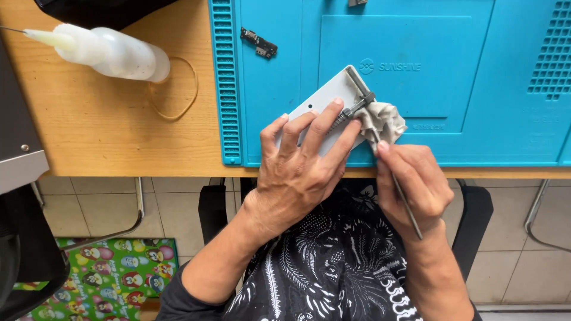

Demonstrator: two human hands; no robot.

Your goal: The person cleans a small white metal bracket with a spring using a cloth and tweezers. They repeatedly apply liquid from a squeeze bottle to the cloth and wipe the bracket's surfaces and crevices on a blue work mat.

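Note:
A white phone back (329,98) lies tilted on the blue work mat (452,71). My left hand (300,169) presses down on it with fingers spread, and a grey metal tool (357,104) lies across its upper end. My right hand (410,187) grips thin metal tweezers (399,190) that pinch a crumpled grey cloth (385,120) against the phone's right edge.
A small dark circuit part (259,43) lies on the mat's upper left. A white squeeze bottle (104,50) with a needle tip and a rubber band (178,89) rest on the wooden table (89,131). A grey device edge (18,148) is at the left. The table's front edge runs under my hands.

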